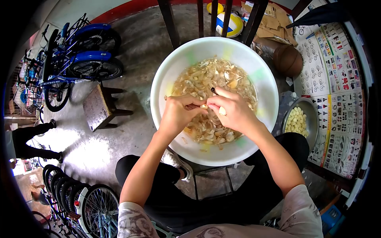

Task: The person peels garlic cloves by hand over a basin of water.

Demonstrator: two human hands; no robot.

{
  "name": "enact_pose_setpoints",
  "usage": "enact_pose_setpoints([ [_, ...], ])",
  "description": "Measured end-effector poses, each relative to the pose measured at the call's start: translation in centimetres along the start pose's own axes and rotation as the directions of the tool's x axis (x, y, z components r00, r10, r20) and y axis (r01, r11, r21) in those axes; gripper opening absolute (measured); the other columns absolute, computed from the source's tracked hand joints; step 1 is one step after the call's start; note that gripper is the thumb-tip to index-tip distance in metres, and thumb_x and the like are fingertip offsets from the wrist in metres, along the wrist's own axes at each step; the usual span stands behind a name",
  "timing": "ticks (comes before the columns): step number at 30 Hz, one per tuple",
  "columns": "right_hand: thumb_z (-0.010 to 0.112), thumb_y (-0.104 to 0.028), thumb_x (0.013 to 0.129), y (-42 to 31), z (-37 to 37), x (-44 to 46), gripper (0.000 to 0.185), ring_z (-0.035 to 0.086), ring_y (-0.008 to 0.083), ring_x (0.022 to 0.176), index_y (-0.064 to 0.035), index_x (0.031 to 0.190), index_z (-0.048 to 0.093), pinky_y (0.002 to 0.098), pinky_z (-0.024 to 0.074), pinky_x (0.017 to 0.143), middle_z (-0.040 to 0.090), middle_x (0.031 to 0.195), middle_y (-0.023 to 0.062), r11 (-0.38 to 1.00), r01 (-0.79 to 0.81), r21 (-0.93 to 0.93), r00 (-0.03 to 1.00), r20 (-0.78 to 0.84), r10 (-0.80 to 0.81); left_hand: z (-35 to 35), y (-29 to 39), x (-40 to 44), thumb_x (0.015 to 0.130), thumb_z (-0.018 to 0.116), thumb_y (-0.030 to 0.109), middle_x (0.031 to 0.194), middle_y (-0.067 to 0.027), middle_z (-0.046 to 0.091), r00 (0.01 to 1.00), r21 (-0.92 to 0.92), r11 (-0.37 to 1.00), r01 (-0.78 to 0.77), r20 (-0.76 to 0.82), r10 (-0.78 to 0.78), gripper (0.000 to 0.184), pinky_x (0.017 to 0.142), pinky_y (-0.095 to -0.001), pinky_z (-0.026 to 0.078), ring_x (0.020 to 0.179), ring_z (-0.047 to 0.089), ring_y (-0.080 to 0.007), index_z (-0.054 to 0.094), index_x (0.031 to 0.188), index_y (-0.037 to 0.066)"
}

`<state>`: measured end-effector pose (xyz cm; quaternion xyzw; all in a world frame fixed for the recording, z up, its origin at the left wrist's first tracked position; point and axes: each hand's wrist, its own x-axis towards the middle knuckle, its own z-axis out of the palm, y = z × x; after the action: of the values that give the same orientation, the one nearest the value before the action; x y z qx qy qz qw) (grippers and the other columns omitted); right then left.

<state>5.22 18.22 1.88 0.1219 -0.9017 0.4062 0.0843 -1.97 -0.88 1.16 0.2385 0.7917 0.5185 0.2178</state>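
Both of my hands are over a large white basin (pixel 162 75) of water full of garlic skins (pixel 198 79). Between my fingertips is a small pale garlic clove (pixel 204 106), pinched by my left hand (pixel 178 111) and touched by my right hand (pixel 234 109). A second pale clove (pixel 222 111) shows against the curled fingers of my right hand. From the top of that hand sticks a short dark end (pixel 214 91) of something whose other part is hidden. To the right stands a metal bowl (pixel 314 131) with peeled garlic cloves (pixel 297 122).
A wooden stool (pixel 99 107) is left of the basin. Bicycles (pixel 87 59) stand farther left, near a walking person (pixel 33 139). Beyond the basin are dark bars (pixel 200 18), a volleyball (pixel 230 24) and cardboard (pixel 274 23). A basketball (pixel 287 60) and a printed poster (pixel 333 91) are right.
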Motion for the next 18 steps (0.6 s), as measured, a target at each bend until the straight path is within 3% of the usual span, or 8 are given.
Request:
enact_pose_setpoints([
  [3, 0.067, 0.000, 0.083, -0.13, 0.48, -0.15, 0.010, 0.061, 0.0328, 0.068, -0.0003, 0.092, 0.064, 0.0398, 0.0502, 0.063, 0.060, 0.086, 0.0144, 0.997, -0.053, 0.051, 0.998, -0.030, 0.055, 0.04, 0.06, -0.04, 0.073, 0.083, 0.002, 0.087, -0.0093, 0.075, 1.000, 0.016, 1.000, 0.010, 0.011, -0.010, 0.022, 0.075, -0.0271, 0.056, 0.079, 0.069, -0.0132, 0.075, 0.093, -0.004],
  [7, 0.065, 0.001, 0.085, 0.05, 0.75, -0.13, 0.009, 0.061, 0.0316, 0.068, 0.0000, 0.092, 0.061, 0.0399, 0.0507, 0.070, 0.059, 0.084, 0.0137, 0.990, -0.124, 0.067, 0.992, -0.024, 0.126, 0.47, -0.08, 0.12, 0.079, 0.080, 0.003, 0.090, -0.0101, 0.075, 1.000, -0.092, 0.996, 0.022, 0.006, -0.021, 0.022, 0.079, -0.0279, 0.057, 0.083, 0.070, -0.0144, 0.073, 0.098, -0.004],
  [8, 0.063, 0.001, 0.085, 0.33, 0.95, -0.12, 0.007, 0.062, 0.0352, 0.070, 0.0010, 0.091, 0.059, 0.0441, 0.0519, 0.077, 0.059, 0.084, 0.0155, 0.993, -0.103, 0.060, 0.994, -0.032, 0.105, 0.54, -0.10, 0.14, 0.081, 0.079, 0.003, 0.092, -0.0105, 0.074, 1.000, -0.154, 0.988, 0.026, -0.007, -0.028, 0.021, 0.080, -0.0283, 0.057, 0.084, 0.071, -0.0147, 0.072, 0.099, -0.004],
  [10, 0.061, 0.001, 0.086, 0.35, 0.94, -0.04, 0.005, 0.063, 0.0389, 0.072, 0.0019, 0.089, 0.058, 0.0483, 0.0531, 0.085, 0.060, 0.083, 0.0173, 0.995, -0.081, 0.053, 0.996, -0.039, 0.083, 0.48, -0.05, 0.08, 0.084, 0.076, 0.002, 0.096, -0.0114, 0.074, 1.000, -0.107, 0.994, 0.013, -0.023, -0.015, 0.021, 0.083, -0.0285, 0.057, 0.088, 0.071, -0.0154, 0.070, 0.102, -0.005],
  [12, 0.062, 0.000, 0.086, -0.15, 0.53, 0.17, 0.005, 0.063, 0.0380, 0.074, 0.0016, 0.088, 0.058, 0.0478, 0.0499, 0.095, 0.059, 0.078, 0.0165, 0.981, -0.169, 0.093, 0.985, -0.025, 0.172, 0.54, -0.24, 0.05, 0.086, 0.073, 0.001, 0.100, -0.0124, 0.073, 0.999, -0.059, 0.998, 0.000, -0.038, -0.003, 0.021, 0.085, -0.0287, 0.057, 0.091, 0.071, -0.0160, 0.068, 0.105, -0.006],
  [14, 0.063, -0.001, 0.085, -0.43, 0.34, 0.30, 0.006, 0.063, 0.0370, 0.074, 0.0013, 0.087, 0.058, 0.0463, 0.0502, 0.094, 0.059, 0.078, 0.0163, 0.975, -0.190, 0.112, 0.980, -0.035, 0.195, 0.79, -0.88, 0.09, 0.091, 0.068, 0.001, 0.108, -0.0137, 0.071, 0.993, -0.332, 0.943, 0.029, -0.098, -0.065, 0.022, 0.089, -0.0284, 0.055, 0.100, 0.068, -0.0159, 0.064, 0.111, -0.008],
  [16, 0.063, -0.001, 0.084, -0.44, 0.31, 0.20, 0.006, 0.063, 0.0361, 0.074, 0.0010, 0.086, 0.058, 0.0449, 0.0506, 0.092, 0.059, 0.078, 0.0162, 0.969, -0.211, 0.131, 0.975, -0.045, 0.218, 0.68, -0.67, 0.15, 0.092, 0.065, 0.001, 0.113, -0.0142, 0.070, 0.987, -0.437, 0.898, 0.056, -0.109, -0.115, 0.027, 0.090, -0.0284, 0.054, 0.104, 0.066, -0.0160, 0.060, 0.117, -0.008],
  [18, 0.068, -0.003, 0.084, -0.17, 0.38, -0.07, 0.007, 0.058, 0.0303, 0.071, 0.0000, 0.086, 0.062, 0.0404, 0.0481, 0.073, 0.055, 0.076, 0.0123, 0.974, -0.210, 0.079, 0.977, 0.043, 0.208, 0.64, -0.49, 0.20, 0.094, 0.062, 0.001, 0.117, -0.0147, 0.068, 0.980, -0.536, 0.841, 0.078, -0.114, -0.163, 0.031, 0.092, -0.0284, 0.053, 0.107, 0.064, -0.0161, 0.056, 0.123, -0.008],
])
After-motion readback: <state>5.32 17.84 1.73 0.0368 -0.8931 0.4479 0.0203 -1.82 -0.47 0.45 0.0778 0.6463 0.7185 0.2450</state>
